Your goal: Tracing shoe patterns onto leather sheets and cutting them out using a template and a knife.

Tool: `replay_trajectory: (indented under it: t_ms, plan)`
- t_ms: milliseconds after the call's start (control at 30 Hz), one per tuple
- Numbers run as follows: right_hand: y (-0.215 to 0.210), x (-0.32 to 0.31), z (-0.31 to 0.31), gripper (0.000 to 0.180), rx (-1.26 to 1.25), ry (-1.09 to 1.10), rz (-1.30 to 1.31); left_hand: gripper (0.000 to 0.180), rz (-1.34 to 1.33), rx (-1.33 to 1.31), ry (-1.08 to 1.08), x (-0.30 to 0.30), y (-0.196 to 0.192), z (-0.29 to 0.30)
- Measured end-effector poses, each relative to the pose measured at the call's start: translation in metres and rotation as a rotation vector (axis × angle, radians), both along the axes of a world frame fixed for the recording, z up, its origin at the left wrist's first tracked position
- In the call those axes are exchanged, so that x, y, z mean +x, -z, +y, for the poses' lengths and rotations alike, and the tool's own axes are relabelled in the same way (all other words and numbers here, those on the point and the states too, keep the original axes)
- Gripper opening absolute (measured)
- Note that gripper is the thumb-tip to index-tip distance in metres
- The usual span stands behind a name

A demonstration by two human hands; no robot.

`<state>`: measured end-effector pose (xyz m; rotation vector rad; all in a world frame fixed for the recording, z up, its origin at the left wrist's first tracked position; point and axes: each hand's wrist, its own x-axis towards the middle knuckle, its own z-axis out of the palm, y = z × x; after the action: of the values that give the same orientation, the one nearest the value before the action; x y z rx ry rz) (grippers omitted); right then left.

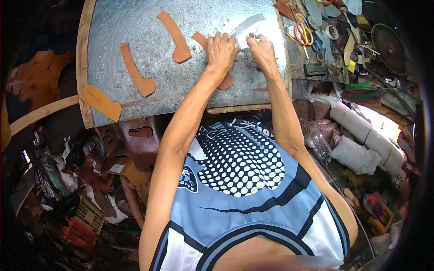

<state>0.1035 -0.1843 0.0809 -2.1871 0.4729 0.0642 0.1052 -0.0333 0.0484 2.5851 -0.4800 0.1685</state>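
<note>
Your left hand [221, 50] lies open, flattening the leather strip [212, 58]; keep your right fist's [261, 49] knife [256, 39] against the curved pattern [246, 26] at one o'clock.

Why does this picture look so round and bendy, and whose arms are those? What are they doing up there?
The picture comes from a little camera worn on a person's head, looking down, so its wide lens bends straight edges. The arms are that person's own. The left hand presses flat on a brown leather piece and a curved see-through pattern lying on a grey metal sheet. The right hand grips a small tool; I cannot tell which kind. More cut leather pieces lie nearby, and orange-handled scissors rest to the right.
</note>
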Motion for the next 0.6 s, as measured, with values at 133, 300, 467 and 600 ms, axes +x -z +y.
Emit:
replay_trajectory:
  t_ms: [133,300,467,600]
  plan:
    - [-0.018,-0.029,-0.002,0.043,0.206,0.075,0.090,0.028,-0.057,0.073,0.061,0.001,-0.006,-0.005]
    - [-0.030,-0.054,0.013,0.037,0.449,0.157,0.138,0.023,-0.063,-0.286,0.084,0.002,-0.024,0.011]
    - [-0.025,-0.077,0.027,0.018,0.735,0.192,0.085,0.026,0.494,-0.967,-0.265,-0.075,-0.041,0.012]
    - [-0.020,-0.090,0.036,0.024,0.522,0.014,0.174,0.028,0.534,-0.755,-0.273,-0.097,-0.040,0.057]
